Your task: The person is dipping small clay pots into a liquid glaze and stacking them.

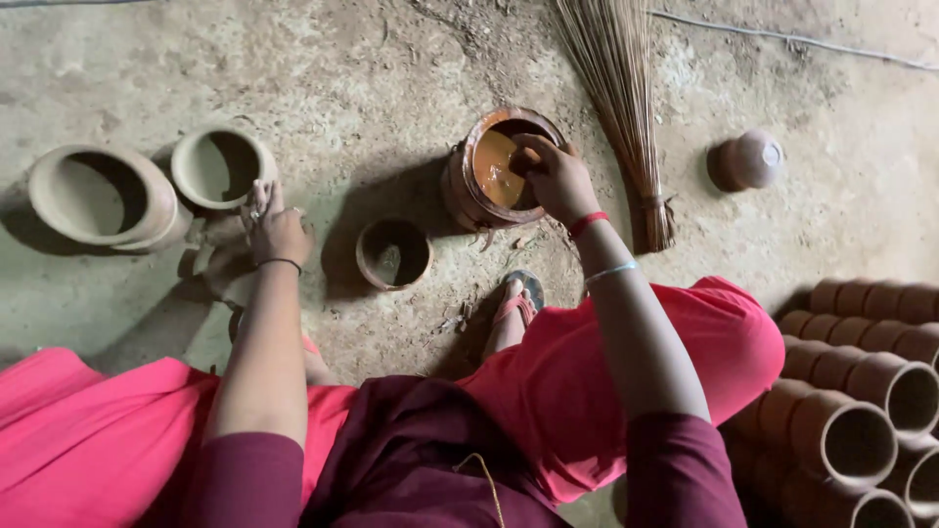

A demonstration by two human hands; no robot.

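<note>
The right hand (pixel 553 178) dips into a clay pot (pixel 468 191) of orange-brown liquid (pixel 494 168), fingers bunched at its far rim. The left hand (pixel 277 230) rests on pale scraps (pixel 217 259) on the earthen floor (pixel 372 68), beside a grey pot (pixel 223 166) and a larger one (pixel 98 196). A small empty cup (pixel 393 253) stands between the hands. A stick broom (pixel 626 108) lies just right of the liquid pot; stacked clay cups (pixel 861 391) fill the lower right corner

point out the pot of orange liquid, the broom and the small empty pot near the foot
pot of orange liquid (pixel 468 191), head view, on its outer left wall
broom (pixel 618 88), head view, on the middle of its bristles
small empty pot (pixel 366 256), head view, on its left rim
</note>
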